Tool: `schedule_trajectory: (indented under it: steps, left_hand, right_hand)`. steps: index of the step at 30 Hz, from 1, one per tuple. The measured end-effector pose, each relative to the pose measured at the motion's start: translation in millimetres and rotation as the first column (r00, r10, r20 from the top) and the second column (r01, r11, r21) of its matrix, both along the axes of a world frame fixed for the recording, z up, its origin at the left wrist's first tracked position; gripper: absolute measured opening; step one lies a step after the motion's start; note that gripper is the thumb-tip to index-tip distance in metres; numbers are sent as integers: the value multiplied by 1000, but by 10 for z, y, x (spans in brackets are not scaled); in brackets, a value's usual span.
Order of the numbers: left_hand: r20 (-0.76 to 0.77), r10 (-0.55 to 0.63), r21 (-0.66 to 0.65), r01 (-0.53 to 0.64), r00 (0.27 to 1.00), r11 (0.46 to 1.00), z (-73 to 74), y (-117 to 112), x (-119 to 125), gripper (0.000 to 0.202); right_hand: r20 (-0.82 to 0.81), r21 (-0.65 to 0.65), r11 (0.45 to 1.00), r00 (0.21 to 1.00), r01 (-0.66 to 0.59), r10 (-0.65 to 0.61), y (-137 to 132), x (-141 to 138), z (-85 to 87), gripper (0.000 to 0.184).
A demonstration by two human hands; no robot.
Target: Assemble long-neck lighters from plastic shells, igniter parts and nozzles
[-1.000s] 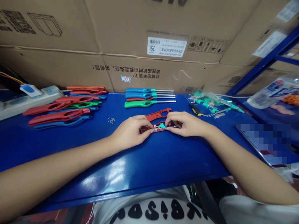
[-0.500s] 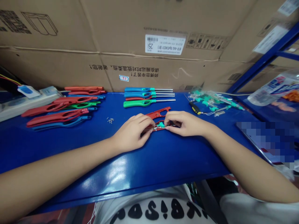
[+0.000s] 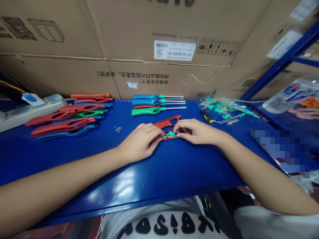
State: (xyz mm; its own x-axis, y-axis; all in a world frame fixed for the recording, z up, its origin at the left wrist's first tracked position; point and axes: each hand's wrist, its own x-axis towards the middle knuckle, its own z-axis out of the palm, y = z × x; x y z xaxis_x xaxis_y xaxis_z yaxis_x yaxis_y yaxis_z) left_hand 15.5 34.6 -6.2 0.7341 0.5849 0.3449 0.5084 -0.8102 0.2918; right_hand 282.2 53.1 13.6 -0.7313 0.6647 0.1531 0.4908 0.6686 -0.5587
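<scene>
Between my hands, a red lighter casing half [image 3: 171, 138] lies on the blue table with a teal plastic insert [image 3: 170, 133] and thin white wires in it. My left hand [image 3: 141, 142] has its thumb and fingers closed around the casing's left end, hiding that part. At the insert's right side, my right hand [image 3: 195, 131] pinches with thumb and index finger; its fingertips partly hide what they grip. Just behind lies a second red casing half [image 3: 165, 122], its handle loop to the right.
Assembled lighters [image 3: 148, 112] with metal tubes lie at the back. Red, blue and green casings [image 3: 59, 126] are stacked left, beside a power strip [image 3: 30, 108]. Small screws [image 3: 118, 129] sit nearby. A screwdriver [image 3: 206, 116], teal inserts [image 3: 226, 108] and a tablet-like device [image 3: 279, 152] are at right.
The view has shifted slightly. My right fingertips have moved a little left along the teal insert, while my left hand keeps its hold on the casing's left end.
</scene>
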Motion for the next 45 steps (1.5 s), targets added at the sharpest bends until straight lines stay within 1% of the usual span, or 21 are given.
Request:
schedule_trajectory:
  steps: [4, 5, 7, 11, 14, 16, 18, 21, 24, 27, 31, 35, 41, 45]
  left_hand:
    - [-219, -23, 133, 53, 975, 990, 93, -29, -43, 22]
    - [-255, -28, 144, 66, 966, 987, 113, -45, -66, 23]
    - [-274, -28, 123, 64, 961, 990, 143, -88, -125, 25]
    - [-206, -13, 0, 14, 978, 1000, 166, -184, -244, 26]
    - [-123, 4, -95, -16, 992, 995, 157, -235, -299, 27]
    - [-63, 15, -143, -24, 998, 989, 140, -253, -326, 28]
    - [-11, 29, -182, -30, 1000, 983, 123, -260, -354, 28]
    - [52, 54, -220, -41, 997, 975, 114, -245, -401, 26]
    - [94, 65, -216, -44, 993, 975, 116, -202, -444, 21]
    - [120, 39, -188, -16, 992, 982, 102, -156, -463, 14]
    - [129, 21, -142, -3, 991, 990, 77, -132, -451, 15]
    - [135, 27, -118, -11, 990, 993, 74, -128, -442, 16]
    - [146, 19, -102, -4, 989, 995, 75, -107, -452, 16]
    - [152, 2, -103, 14, 988, 995, 51, -92, -463, 16]
  right_hand:
    - [2, -12, 999, 999, 34, -34, -61, -111, 6, 6]
    - [5, -19, 999, 999, 43, -43, -80, -147, 9, 5]
    - [23, -42, 998, 998, 51, -50, -116, -218, 26, 4]
    - [122, -65, 998, 992, 19, -10, -154, -336, 116, 8]
    - [232, -29, 998, 971, -47, 53, -158, -392, 188, 9]
    - [273, -9, 997, 959, -71, 70, -161, -405, 202, 9]
    - [258, -2, 998, 964, -68, 66, -167, -397, 180, 10]
    - [163, 0, 999, 985, -50, 49, -170, -354, 120, 10]
    - [91, -12, 997, 993, -74, 74, -160, -304, 84, 13]
    - [63, -35, 995, 994, -90, 92, -146, -273, 81, 15]
    - [75, -18, 997, 994, -74, 75, -144, -265, 78, 13]
    - [93, 22, 996, 992, -88, 85, -158, -273, 68, 13]
    - [78, 18, 996, 994, -84, 83, -165, -275, 72, 13]
    - [31, -50, 992, 993, -114, 115, -100, -208, 82, 15]
